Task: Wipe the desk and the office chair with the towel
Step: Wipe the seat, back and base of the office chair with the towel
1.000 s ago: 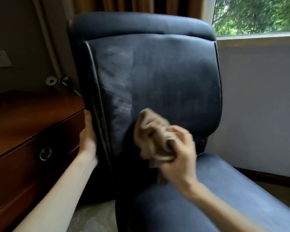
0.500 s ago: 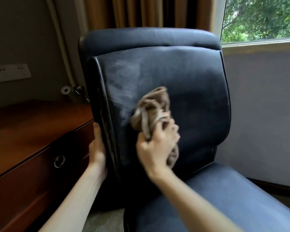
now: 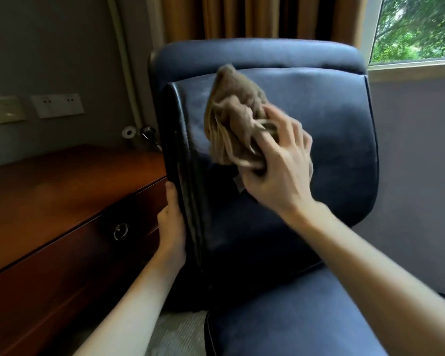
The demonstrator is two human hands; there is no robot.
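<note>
Right hand (image 3: 275, 170) bunched the soft, light towel (image 3: 231, 119); left hand (image 3: 171, 227) apparently gripped the office chair (image 3: 319, 140) edge.

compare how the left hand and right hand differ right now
The left hand grips the backrest by its dark side edge, low down; the right hand clutches the bunched towel higher, against its front. The left hand looks sharp, the right hand motion-blurred. Both work on the chair.
</note>
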